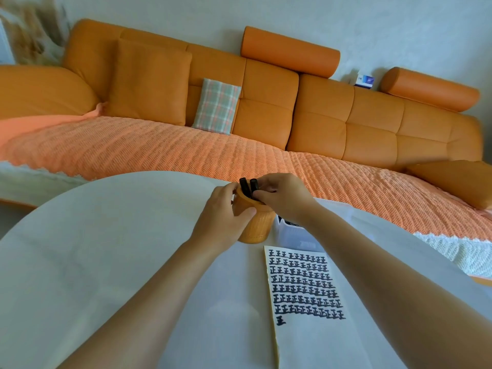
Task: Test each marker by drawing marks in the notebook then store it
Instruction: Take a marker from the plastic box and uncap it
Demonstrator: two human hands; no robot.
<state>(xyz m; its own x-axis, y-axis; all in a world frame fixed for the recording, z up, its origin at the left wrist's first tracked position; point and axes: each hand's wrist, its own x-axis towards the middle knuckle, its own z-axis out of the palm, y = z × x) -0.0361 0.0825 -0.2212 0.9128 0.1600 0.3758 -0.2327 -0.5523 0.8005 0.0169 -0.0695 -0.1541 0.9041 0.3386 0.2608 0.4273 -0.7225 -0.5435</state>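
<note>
The task looks well advanced, judging by the notebook (314, 339): its page lies flat on the surface (106, 235) close to the person, filled with many full rows of black marks (306, 286) and a single mark starting a new row, with the lower part of the page bare; so a good deal of testing seems done, and the step in hand appears to be the storing; how many pens are left to test cannot be told from here; the orange cup (259, 225) stands upright on the surface just beyond the notebook's far corner, and black markers (247, 186) stand in it, at least two ends poking above its rim; the left hand (223, 211) wraps the cup's side, its grip clamped round the wall with the thumb across the front, steadying it; the right hand (282, 193) is at the cup's mouth, its grip closed with the fingertips curled onto the markers' upper ends, apparently seating one among the others; just right of the cup, partly hidden behind the right forearm, sits a clear box (290, 237) with something dark inside, too covered to identify; an orange sofa (319, 123) runs behind the surface
</note>
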